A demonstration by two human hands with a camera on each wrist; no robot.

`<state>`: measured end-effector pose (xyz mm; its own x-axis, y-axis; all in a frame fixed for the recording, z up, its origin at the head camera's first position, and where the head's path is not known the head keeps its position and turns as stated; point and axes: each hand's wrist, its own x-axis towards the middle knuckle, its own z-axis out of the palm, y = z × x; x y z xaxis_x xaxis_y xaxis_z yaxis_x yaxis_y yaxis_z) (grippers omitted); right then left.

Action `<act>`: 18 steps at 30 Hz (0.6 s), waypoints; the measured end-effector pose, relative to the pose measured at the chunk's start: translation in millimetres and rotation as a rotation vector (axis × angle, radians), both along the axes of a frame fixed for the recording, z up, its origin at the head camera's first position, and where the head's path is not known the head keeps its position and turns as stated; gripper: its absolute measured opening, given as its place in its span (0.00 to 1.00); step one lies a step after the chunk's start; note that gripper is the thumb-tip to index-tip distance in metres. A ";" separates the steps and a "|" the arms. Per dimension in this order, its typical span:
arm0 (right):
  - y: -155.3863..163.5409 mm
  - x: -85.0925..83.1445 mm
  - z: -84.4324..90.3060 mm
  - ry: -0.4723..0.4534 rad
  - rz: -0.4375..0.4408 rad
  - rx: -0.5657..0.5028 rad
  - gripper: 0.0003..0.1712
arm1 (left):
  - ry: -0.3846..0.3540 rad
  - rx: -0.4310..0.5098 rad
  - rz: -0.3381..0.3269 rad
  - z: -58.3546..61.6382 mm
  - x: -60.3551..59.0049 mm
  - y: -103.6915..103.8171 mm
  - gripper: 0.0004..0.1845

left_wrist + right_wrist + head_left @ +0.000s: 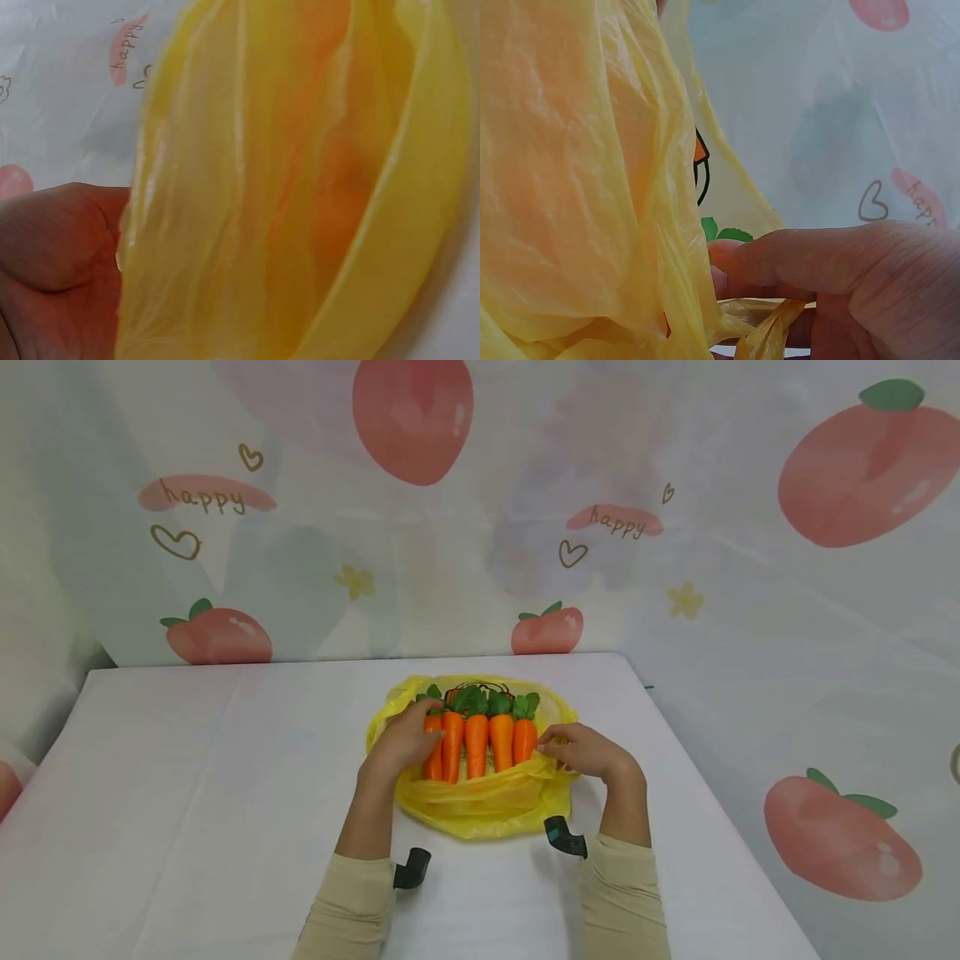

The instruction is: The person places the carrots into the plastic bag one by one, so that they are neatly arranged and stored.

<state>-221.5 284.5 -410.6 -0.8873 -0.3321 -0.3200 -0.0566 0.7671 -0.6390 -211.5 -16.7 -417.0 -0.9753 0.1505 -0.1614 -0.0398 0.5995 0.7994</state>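
Several orange carrots (476,746) with green leafy tops (471,701) lie side by side in a yellow plastic bag (480,821), its mouth spread round them. My left hand (407,739) reaches over the bag's left rim, thumb and forefinger at the top of the leftmost carrots. In the left wrist view the bag hides its fingertips, so I cannot tell how firmly they close. At the right rim my right hand (588,750) has its fingers bent, with the tips beside the rightmost carrot (524,742). The right wrist view shows its fingers (795,262) gripping a gathered strip of the bag.
A white cloth-covered table (187,802) stretches out on both sides of the bag. Behind it and to the right hangs a pale backdrop (465,568) printed with peaches. Black wrist mounts (413,869) stick out from the beige sleeves (348,902).
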 end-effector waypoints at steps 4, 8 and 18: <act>0.2 -0.2 -0.2 0.001 -0.013 0.007 0.16 | 0.027 0.009 -0.041 8.8 3.9 -3.0 0.27; -0.3 0.5 -0.1 -0.009 -0.026 0.004 0.16 | 0.074 0.027 -0.078 15.0 6.1 -7.6 0.27; -4.2 2.7 1.5 -0.001 -0.019 0.000 0.16 | 0.201 0.178 -0.173 36.8 14.8 -20.8 0.24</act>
